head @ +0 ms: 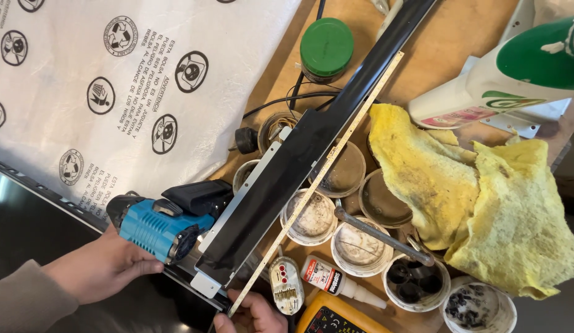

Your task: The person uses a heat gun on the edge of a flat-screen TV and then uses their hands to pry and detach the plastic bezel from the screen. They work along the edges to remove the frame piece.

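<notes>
1. Long black flat metal panel (299, 166) lies diagonally over round open tins (315, 217) on the wooden bench (435, 55).
2. Right hand (253, 314) pinches the thin pale strip (324, 169) beside the panel's lower end.
3. Left hand (99, 265) curls around a blue-and-black power tool (160, 225), just beside the panel.
4. Yellow stained cloth (478, 197) lies to the right.

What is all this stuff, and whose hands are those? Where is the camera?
The camera sits on a person's head and looks down at their own two bare hands. The left hand rests on a blue power tool. The right hand pinches the end of a thin long strip that lies along a black panel. On the wooden bench are dirty little tubs, a yellow rag, a green-lidded jar, a glue bottle, a white plug and a yellow meter. A printed plastic bag lies at the left.
</notes>
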